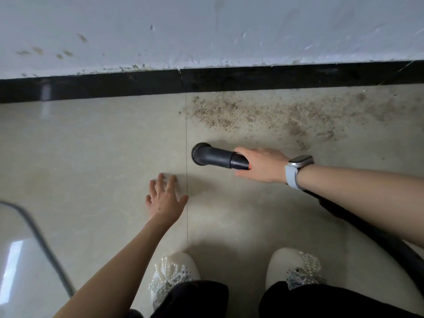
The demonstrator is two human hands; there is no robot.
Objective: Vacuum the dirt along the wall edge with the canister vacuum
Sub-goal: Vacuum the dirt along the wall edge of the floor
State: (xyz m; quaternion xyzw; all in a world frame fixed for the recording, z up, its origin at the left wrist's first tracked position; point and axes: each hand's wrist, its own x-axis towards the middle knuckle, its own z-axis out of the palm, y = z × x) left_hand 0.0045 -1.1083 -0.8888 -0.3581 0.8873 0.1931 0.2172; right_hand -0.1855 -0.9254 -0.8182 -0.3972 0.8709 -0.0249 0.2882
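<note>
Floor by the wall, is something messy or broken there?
Yes. Brown dirt is scattered on the floor against the black baseboard, right of the nozzle. The baseboard has a crack, and the wall above is stained.

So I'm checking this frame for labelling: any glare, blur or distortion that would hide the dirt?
Head view: the dirt reads sharp enough near the baseboard; glare streaks the baseboard and floor at left, away from it. The left hand is motion-blurred, as is the cord. Wide-angle bending curves the baseboard. The right hand and nozzle cast soft shadows.
</note>
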